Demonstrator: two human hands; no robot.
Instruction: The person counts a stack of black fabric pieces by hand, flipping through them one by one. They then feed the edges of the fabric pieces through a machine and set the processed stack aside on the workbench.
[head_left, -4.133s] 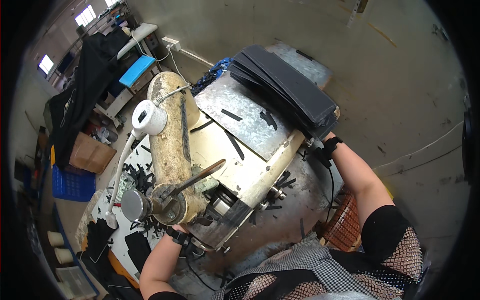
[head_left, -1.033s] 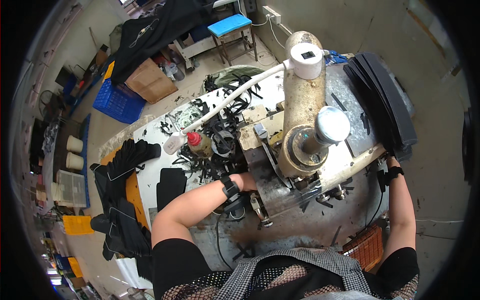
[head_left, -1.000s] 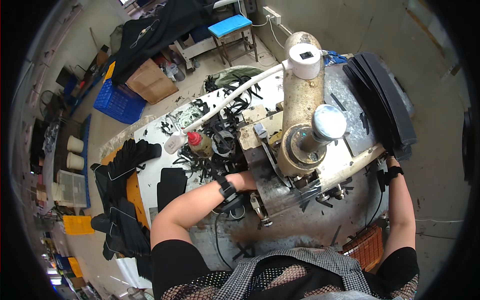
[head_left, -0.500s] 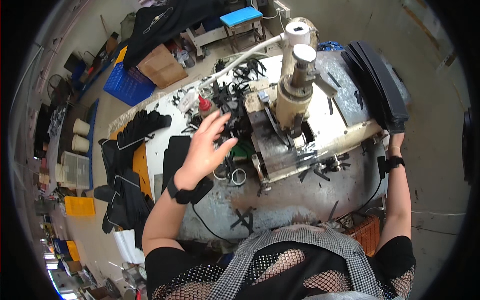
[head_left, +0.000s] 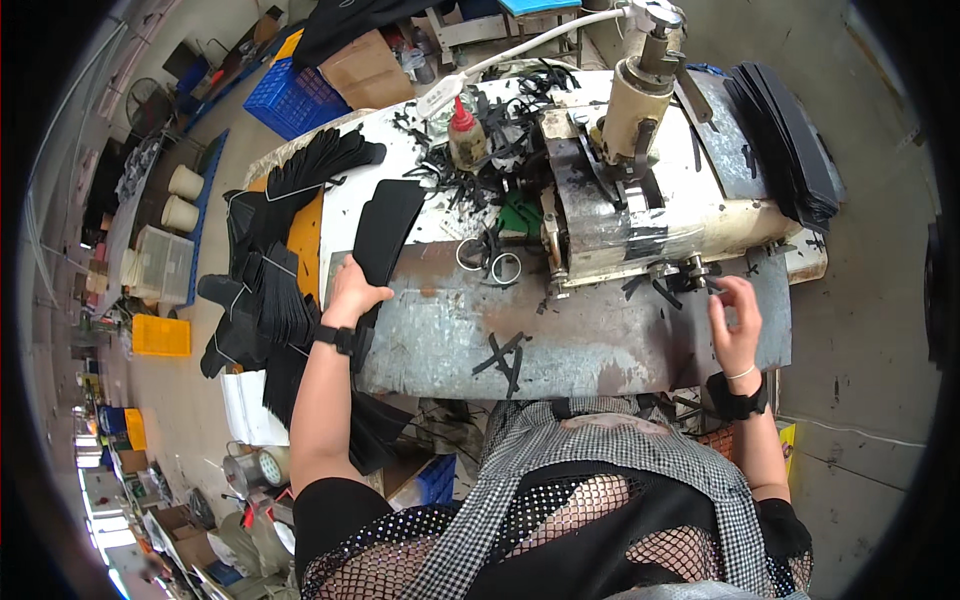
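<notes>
Grey metal tabletop (head_left: 430, 350) fills the foreground, littered with black strips (head_left: 512, 365), and a cream machine (head_left: 690, 228) stands on its far side. Beyond it a blue crate (head_left: 290, 100) sits on the floor.

At the table's left lies a small pile of black pieces (head_left: 388, 225). The left hand (head_left: 358, 290) is at its lower left edge, thumb spread well away from the fingers; whether the fingertips touch the pile, I cannot tell. Tied black bundles (head_left: 285, 295) lie just to the left of it.

The right hand (head_left: 737, 325) is half curled near the machine's front knobs (head_left: 690, 272); I cannot tell whether it pinches anything. A taller black stack (head_left: 785, 140) rests at the machine's far right.

Each piece looks thin, light and fairly stiff, so loose layers would probably slide apart. The near end seems the best hold, thumb on top and fingers underneath, squeezing the layers evenly.
</notes>
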